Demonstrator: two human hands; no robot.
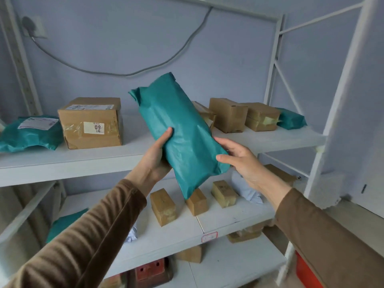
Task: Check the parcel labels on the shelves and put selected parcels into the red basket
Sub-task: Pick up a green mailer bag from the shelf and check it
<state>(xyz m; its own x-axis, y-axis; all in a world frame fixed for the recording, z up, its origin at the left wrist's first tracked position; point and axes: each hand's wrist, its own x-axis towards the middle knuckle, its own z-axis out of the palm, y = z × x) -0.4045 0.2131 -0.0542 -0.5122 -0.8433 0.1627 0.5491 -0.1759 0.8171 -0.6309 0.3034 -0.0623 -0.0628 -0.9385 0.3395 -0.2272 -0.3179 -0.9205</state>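
Note:
A long teal plastic parcel (pixel 176 129) is held up in front of the white shelves, tilted with its top to the upper left. My left hand (pixel 154 157) grips its left side from below, thumb on the front. My right hand (pixel 242 161) holds its lower right edge, fingers on the front. No label shows on the side facing me. At the bottom right edge a red-orange piece (pixel 305 273), maybe the red basket, peeks out behind my right sleeve.
The upper shelf (pixel 83 161) carries a labelled cardboard box (pixel 91 123), a teal bag with a label (pixel 29 133), several brown boxes (pixel 228 114) and another teal bag (pixel 291 119). The middle shelf (pixel 180 231) has small brown boxes (pixel 163 206). A red crate (pixel 151 269) sits below.

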